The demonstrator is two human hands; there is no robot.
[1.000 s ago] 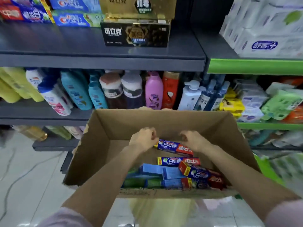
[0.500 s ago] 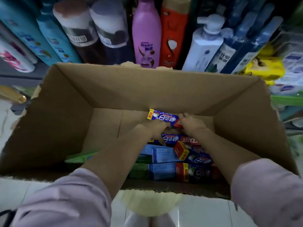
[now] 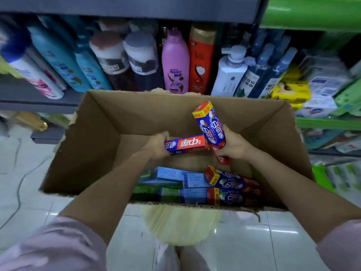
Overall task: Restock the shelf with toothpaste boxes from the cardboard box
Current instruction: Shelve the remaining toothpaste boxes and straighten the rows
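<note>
— Where are the toothpaste boxes?

— Two are lifted above the floor of the cardboard box [image 3: 93, 145]. The left hand [image 3: 156, 145] is closed around the left end of a blue-and-red toothpaste box [image 3: 187, 144] lying roughly level. The right hand [image 3: 232, 146] is wrapped round the lower part of a second toothpaste box [image 3: 210, 124], which stands tilted, its red-and-yellow end pointing up and far. The two boxes overlap near the right hand; I cannot tell whether they touch.

— And the others?

— The rest of the toothpaste boxes [image 3: 197, 185] lie flat along the near wall of the carton: pale blue and green ones to the left, blue-and-red ones to the right, one resting askew on top.

— What surrounds the carton?

— Just past its far wall stands a row of bottles on a grey shelf [image 3: 37, 103]: a pink bottle [image 3: 175, 61], an orange bottle [image 3: 201, 59], a white pump bottle [image 3: 230, 73], teal ones further left. To the right, a green-edged shelf [image 3: 328, 123] holds packets. Both forearms cross the near wall, hiding part of the stacked boxes. White floor tiles [image 3: 35, 202] show to the left and near.
</note>
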